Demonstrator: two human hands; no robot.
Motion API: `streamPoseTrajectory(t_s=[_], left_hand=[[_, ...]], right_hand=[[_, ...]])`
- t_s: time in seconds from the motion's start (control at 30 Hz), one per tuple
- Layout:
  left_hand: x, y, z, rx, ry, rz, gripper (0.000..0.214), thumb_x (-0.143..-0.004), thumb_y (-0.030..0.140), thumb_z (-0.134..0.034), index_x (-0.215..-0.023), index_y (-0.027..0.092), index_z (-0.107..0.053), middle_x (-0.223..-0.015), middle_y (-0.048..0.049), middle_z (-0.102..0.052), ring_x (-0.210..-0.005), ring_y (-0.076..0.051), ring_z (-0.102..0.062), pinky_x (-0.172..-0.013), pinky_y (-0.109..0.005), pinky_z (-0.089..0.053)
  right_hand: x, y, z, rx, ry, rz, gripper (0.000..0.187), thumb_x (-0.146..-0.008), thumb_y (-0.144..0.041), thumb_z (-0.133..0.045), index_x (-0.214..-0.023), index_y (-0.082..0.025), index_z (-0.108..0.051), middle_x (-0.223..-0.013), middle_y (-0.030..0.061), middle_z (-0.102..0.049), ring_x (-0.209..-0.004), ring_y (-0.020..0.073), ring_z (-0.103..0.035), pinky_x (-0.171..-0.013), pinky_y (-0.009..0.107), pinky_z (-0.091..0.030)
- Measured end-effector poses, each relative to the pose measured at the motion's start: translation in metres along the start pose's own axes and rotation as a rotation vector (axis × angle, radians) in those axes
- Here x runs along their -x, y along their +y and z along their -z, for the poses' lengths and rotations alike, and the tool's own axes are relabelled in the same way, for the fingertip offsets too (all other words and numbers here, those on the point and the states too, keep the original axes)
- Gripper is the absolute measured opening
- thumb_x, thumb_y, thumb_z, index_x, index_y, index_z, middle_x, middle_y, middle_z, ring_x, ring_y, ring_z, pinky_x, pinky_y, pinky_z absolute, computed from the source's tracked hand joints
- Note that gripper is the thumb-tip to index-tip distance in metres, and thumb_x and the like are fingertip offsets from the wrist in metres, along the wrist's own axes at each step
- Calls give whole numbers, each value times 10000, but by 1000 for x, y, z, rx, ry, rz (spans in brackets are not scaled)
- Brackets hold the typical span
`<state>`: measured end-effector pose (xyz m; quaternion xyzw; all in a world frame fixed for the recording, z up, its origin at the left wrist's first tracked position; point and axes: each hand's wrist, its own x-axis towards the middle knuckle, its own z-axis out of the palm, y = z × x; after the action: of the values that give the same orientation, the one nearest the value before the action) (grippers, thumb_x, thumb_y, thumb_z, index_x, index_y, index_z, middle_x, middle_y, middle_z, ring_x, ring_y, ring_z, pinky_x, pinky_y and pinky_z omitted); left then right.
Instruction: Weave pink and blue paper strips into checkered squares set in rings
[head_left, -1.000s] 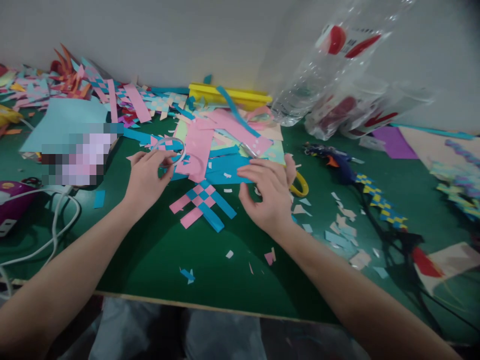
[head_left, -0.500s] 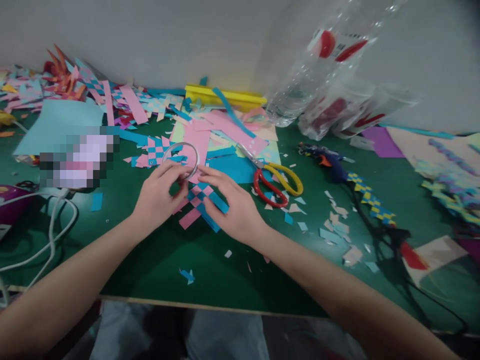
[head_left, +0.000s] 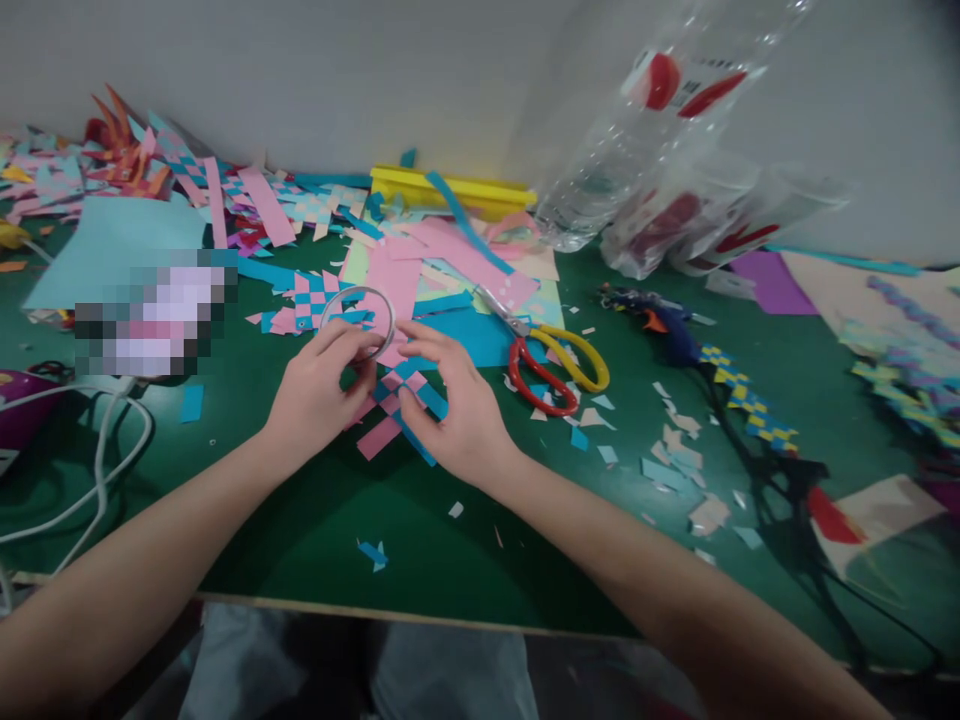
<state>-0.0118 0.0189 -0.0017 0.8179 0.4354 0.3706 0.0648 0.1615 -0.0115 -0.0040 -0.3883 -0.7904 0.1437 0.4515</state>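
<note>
Near the middle of the desk, my left hand (head_left: 319, 388) is closed on a thin, pale roll of tape (head_left: 391, 318), which stands tilted with its ring facing me. My right hand (head_left: 466, 415) is just to the right, its thumb and fingers apart, with nothing visible in it. Below and between both hands lies a small woven piece of pink and blue paper strips (head_left: 380, 438), partly covered by my fingers. Whether any tape stretches between the hands is too fine to see. Scissors (head_left: 541, 376) with a red and a yellow handle lie partly open to the right of my right hand.
Paper strips and scraps (head_left: 259, 200) crowd the back of the green desk (head_left: 300, 550). A phone (head_left: 169, 320) with a white cable lies left. A clear plastic bottle (head_left: 637, 130) and cups (head_left: 757, 225) stand back right. A yellow holder (head_left: 457, 195) sits against the wall.
My right hand has opened slightly, its fingers and thumb spreading and shifting a little away from the tape. My left hand keeps its hold on the roll.
</note>
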Motion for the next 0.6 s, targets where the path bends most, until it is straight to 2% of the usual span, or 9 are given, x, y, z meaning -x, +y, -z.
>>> streamPoseTrajectory(t_s=[0.07, 0.17, 0.3, 0.4, 0.6], left_hand=[[0, 0, 0, 0, 9, -11, 190, -846, 122, -486, -996, 190, -581, -917, -48, -608, -807, -149, -604, -725, -282, -507], [-1, -4, -1, -3, 38, -18, 197, -852, 121, -489, -1016, 181, -580, -908, -46, -604, -806, -142, -601, -712, -267, -504], [-3, -9, -2, -5, 63, -60, 187, -845, 114, -500, -1000, 167, -590, -890, -43, -597, -799, -142, -597, -707, -260, -501], [-2, -6, -3, -5, 35, -110, 193, -839, 87, -500, -997, 145, -592, -894, -56, -597, -792, -144, -592, -697, -262, -499], [1, 4, -4, -16, -45, -188, 200, -860, 89, -483, -1028, 158, -566, -969, -71, -638, -886, -167, -625, -732, -277, -507]], right_hand=[[2, 1, -1, -4, -29, 5, 301, -844, -131, -471, -1138, -197, -475, -1337, 129, -525, -1279, 198, -460, -1031, 416, -434], [5, 4, -3, -63, -57, -1, 254, -847, -114, -464, -1083, -198, -512, -1266, 114, -584, -1223, 189, -521, -993, 382, -472], [6, 9, -5, -120, 25, -14, 242, -829, -88, -487, -1034, -207, -535, -1081, 87, -647, -1075, 179, -603, -920, 365, -517], [5, 12, -5, -141, 94, 6, 267, -818, -70, -502, -1043, -210, -535, -1077, 85, -624, -1065, 178, -595, -898, 365, -528], [2, 13, -4, -69, 150, 44, 208, -824, -109, -543, -986, -238, -556, -989, 41, -641, -986, 174, -615, -859, 380, -536]])
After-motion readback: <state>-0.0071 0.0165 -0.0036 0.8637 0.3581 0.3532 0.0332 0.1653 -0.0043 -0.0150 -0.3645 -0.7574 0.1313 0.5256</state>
